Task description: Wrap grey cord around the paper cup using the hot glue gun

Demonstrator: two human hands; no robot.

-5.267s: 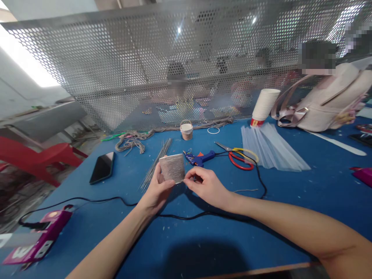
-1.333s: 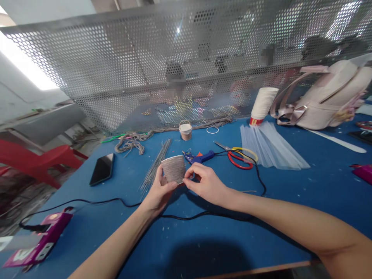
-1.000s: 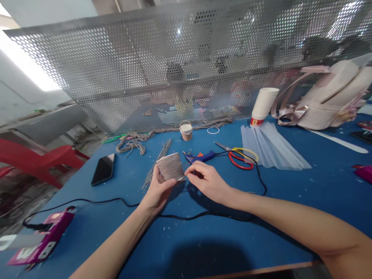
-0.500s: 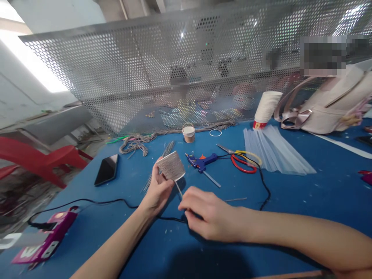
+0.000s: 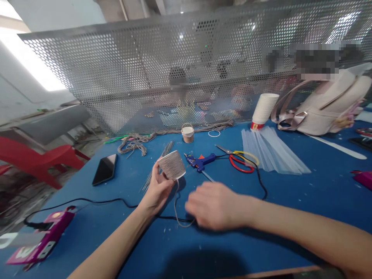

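Observation:
My left hand (image 5: 159, 188) is closed around a paper cup wrapped in grey cord (image 5: 173, 166), holding it tilted above the table. From the cup's lower edge a loose length of cord (image 5: 175, 205) hangs in a slack curve and runs to the underside of my right hand (image 5: 213, 205). That hand is blurred, its fingers curled; the cord disappears beneath them. Just beyond the hands lies a blue glue gun (image 5: 202, 161) with a clear glue stick in it. Thin grey wires (image 5: 148, 178) lie partly hidden behind my left hand.
Scissors (image 5: 242, 164) lie right of the glue gun. Behind stand a small cord-covered bucket (image 5: 188, 134), a cord bundle (image 5: 132, 146), stacked paper cups (image 5: 265, 110) and translucent strips (image 5: 273, 151). A phone (image 5: 105, 169) and purple power strip (image 5: 43, 236) sit left. A black cable (image 5: 99, 200) crosses the table.
My right hand has moved a little to the right, over the glue stick's end. The cord between it and the cup went from taut to slack. My left hand keeps the cup nearly still.

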